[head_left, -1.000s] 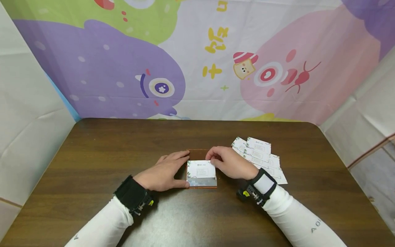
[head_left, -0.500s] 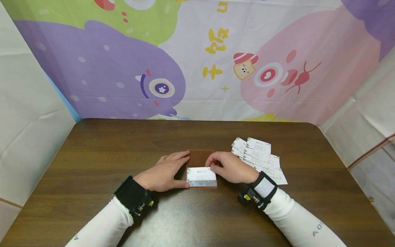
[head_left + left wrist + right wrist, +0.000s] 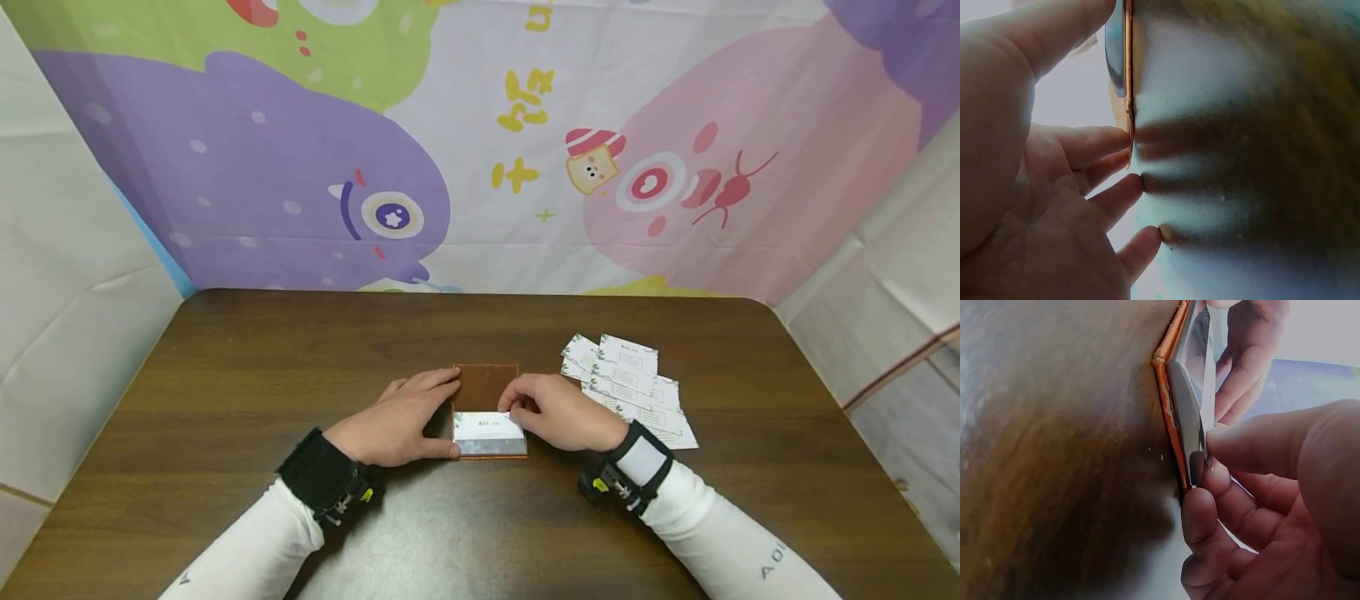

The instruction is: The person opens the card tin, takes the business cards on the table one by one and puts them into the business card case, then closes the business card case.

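The right hand [image 3: 566, 412], right of centre in the lower half of the head view, is pinching the upper right corner of a white card [image 3: 486, 426] between thumb and forefinger. The left hand [image 3: 393, 417], left of centre, is keeping its fingers apart, the thumb and fingertips touching the left edge of an open brown holder [image 3: 483, 387]. The card is lying over the holder's lower part at the lower centre of the frame, its bottom portion disappearing behind a silver strip [image 3: 491, 447]; how deep it is reaching cannot be told.

The step in hand seems to be seating the card behind that strip. Pressing along the card's own plane should work best, with the left hand bracing the holder so that it is not skidding or turning. As the right hand is pushing from one corner only, the card could skew or buckle; spreading the pressure along the top edge would help it sit square.

Further out, right of centre, more cards [image 3: 636, 392] are overlapping on the wooden table [image 3: 300, 358].
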{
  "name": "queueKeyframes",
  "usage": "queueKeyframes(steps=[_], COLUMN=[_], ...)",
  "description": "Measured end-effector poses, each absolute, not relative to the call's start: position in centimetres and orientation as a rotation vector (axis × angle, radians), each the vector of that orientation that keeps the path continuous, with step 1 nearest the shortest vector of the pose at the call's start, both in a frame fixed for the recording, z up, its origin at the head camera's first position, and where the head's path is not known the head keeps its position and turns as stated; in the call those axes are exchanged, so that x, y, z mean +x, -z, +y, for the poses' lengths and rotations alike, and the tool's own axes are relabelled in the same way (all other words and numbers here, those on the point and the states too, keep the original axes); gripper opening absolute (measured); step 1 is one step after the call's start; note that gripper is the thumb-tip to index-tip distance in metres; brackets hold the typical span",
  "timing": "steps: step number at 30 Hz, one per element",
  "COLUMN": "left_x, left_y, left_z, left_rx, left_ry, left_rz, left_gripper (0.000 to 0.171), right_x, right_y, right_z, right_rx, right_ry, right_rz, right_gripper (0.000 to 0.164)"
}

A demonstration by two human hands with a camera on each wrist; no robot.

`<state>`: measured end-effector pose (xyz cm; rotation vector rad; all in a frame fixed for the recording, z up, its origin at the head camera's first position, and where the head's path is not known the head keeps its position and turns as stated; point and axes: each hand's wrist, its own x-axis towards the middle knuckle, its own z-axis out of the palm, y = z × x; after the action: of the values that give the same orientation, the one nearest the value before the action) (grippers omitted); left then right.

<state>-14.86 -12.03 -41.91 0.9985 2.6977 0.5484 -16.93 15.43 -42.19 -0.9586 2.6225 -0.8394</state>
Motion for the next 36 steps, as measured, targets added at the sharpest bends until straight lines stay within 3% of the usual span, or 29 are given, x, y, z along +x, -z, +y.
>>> queueKeyframes(steps=[36], left_x=[-14.8], left_y=[41.9], left_z=[-11.9], left_rx=[0.996], left_ry=[-0.549], left_rz=[2.696], left_gripper=[0.090], right_x=[-16.6], right_y=[40.7], right_z=[16.9], right_rx=[-1.039], right_ry=[0.767], right_rz=[2.684], right_gripper=[0.018])
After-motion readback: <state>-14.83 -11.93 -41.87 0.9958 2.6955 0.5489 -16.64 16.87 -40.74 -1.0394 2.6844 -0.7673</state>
